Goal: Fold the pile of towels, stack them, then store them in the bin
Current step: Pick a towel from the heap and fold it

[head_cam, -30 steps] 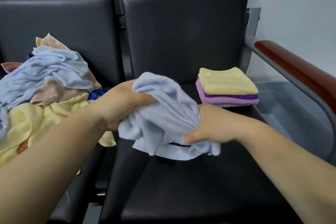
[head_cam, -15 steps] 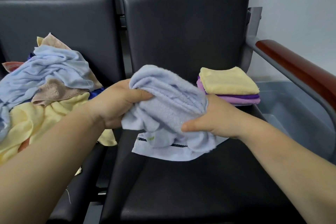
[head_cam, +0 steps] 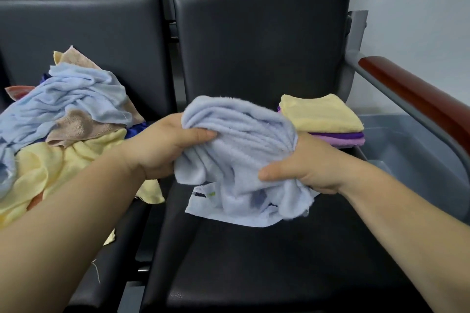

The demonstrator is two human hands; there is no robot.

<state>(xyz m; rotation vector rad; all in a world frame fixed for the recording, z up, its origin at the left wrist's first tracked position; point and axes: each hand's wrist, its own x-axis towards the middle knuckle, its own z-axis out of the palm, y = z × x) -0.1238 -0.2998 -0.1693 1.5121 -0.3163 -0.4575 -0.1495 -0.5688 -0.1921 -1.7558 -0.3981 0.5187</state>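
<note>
A crumpled pale blue towel [head_cam: 239, 150] hangs bunched between both hands above the right seat. My left hand [head_cam: 162, 145] grips its left side with the thumb on top. My right hand [head_cam: 305, 162] grips its right side, thumb pointing left. The towel's lower hem with a dark stripe touches the seat. A folded stack [head_cam: 320, 119] sits at the back right of the seat, yellow on top of purple layers. The unfolded pile [head_cam: 63, 119] of blue, beige and yellow towels lies on the left seat. A grey bin [head_cam: 417, 155] stands right of the seat, under the armrest.
Two black padded seats [head_cam: 254, 262] with tall backrests fill the view. A grey metal armrest with a reddish wooden top [head_cam: 417, 101] runs along the right, over the bin. A pale wall is behind it.
Both hands have worked along the bunched blue towel, raising it slightly and spreading it wider; more of its striped hem now hangs down onto the seat.
</note>
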